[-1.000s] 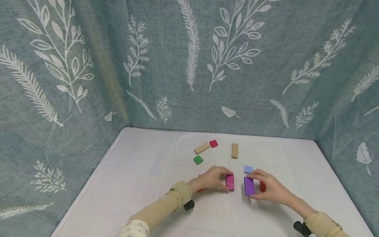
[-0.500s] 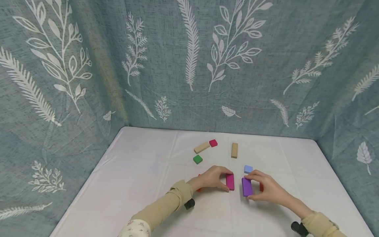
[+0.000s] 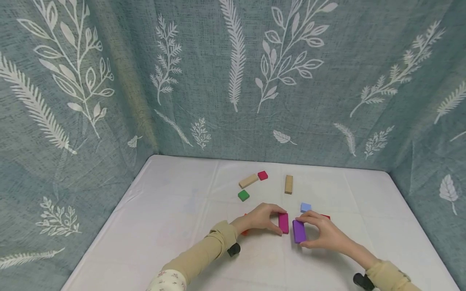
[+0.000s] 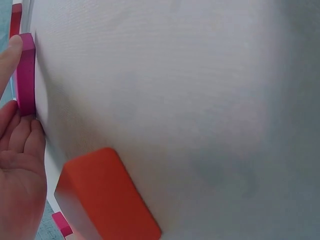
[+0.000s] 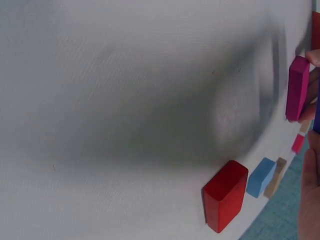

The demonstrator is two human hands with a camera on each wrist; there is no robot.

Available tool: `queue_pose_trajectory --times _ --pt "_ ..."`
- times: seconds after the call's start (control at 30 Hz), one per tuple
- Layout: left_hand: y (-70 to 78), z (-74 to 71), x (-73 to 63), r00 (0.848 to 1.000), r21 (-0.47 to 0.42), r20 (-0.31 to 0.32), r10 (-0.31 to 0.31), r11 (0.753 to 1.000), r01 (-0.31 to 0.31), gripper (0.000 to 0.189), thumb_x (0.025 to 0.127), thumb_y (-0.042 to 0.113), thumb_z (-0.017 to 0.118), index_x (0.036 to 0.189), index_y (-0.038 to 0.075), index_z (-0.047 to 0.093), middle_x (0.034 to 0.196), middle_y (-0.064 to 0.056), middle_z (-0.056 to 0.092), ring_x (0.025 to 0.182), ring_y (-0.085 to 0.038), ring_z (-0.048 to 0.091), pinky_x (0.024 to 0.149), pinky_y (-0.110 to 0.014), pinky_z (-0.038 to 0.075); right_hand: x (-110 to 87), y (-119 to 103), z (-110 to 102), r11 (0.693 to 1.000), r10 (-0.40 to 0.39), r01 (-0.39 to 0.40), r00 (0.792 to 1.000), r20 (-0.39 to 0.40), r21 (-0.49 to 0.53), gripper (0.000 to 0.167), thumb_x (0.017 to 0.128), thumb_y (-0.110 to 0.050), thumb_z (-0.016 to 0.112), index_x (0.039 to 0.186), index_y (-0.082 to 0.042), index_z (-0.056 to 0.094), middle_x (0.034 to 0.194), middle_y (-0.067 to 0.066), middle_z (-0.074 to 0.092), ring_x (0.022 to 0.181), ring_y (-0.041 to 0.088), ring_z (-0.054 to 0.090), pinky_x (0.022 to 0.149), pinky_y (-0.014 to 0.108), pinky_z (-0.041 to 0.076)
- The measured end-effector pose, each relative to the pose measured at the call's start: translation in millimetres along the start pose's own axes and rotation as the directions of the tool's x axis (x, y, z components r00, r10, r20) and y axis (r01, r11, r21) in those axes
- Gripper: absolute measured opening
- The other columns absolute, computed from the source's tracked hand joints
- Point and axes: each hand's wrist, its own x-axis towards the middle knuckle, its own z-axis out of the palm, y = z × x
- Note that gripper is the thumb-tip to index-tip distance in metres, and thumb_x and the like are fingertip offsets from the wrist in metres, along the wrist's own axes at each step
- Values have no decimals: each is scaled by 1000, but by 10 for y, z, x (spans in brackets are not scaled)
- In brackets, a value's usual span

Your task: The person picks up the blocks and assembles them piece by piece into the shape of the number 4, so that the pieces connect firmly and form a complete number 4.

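Observation:
Between the thumb and fingers of my left hand (image 3: 259,218) is a magenta block (image 3: 283,223), pinched by its near and far ends and standing at the table surface. Just to its right, my right hand (image 3: 325,233) grips a purple block (image 3: 299,231) the same way. A narrow gap separates the two blocks, which stand roughly side by side. In the right wrist view the magenta block (image 5: 298,89) shows well, while only a sliver of the purple block (image 5: 317,112) appears at the edge. The left wrist view shows fingers around the magenta block (image 4: 26,75).
An orange block (image 4: 110,195) lies by my left wrist, mostly hidden in the head view. A red block (image 5: 225,197) sits behind my right hand, near a light blue block (image 3: 306,207). Farther back are a green block (image 3: 243,195), two plain wooden blocks (image 3: 248,181) and a crimson block (image 3: 262,175).
My right hand has moved left with the purple block, narrowing the gap to the magenta block. The left hand has stayed in place.

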Motion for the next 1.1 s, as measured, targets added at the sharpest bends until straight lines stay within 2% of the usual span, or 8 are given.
queue_pose_trajectory --times 0.1,0.37,0.6,0.8,1.1 --pt "-7 4 -1 1000 -13 -2 -5 1000 5 63 72 27 83 129 12 58 130 2 61 124 -9 53 105 -20 40 -3 -30 20 1000 20 -20 1000 14 9 58 67 -34 85 116 -10 65 114 1 61 106 26 60 87 44 53" --pt "-23 0 -15 1000 -44 0 -9 999 9 63 72 25 83 129 12 58 131 1 61 124 -10 53 104 -19 40 3 -73 93 999 14 -15 1000 20 37 58 68 -36 84 117 -12 65 113 -3 60 104 19 58 87 35 53" --pt "-64 4 -13 1000 -56 -6 12 998 -13 60 74 25 82 128 12 59 130 1 61 125 -11 53 105 -20 40 20 -104 157 998 5 -7 999 36 61 55 70 -37 83 116 -13 65 112 -8 60 104 12 57 88 33 53" --pt "-74 0 -37 999 -122 -33 26 992 -30 50 79 21 78 125 9 61 128 -3 62 124 -13 54 103 -18 41 27 -143 218 995 3 -9 998 61 102 54 72 -40 81 116 -15 65 111 -9 59 103 10 57 89 30 53" --pt "-67 -7 -51 996 -120 -56 63 990 -69 45 81 15 75 122 5 63 125 -7 64 121 -18 57 101 -18 43 11 -204 311 994 -31 28 999 31 103 55 72 -42 80 117 -15 65 113 -10 59 104 11 57 90 31 53"
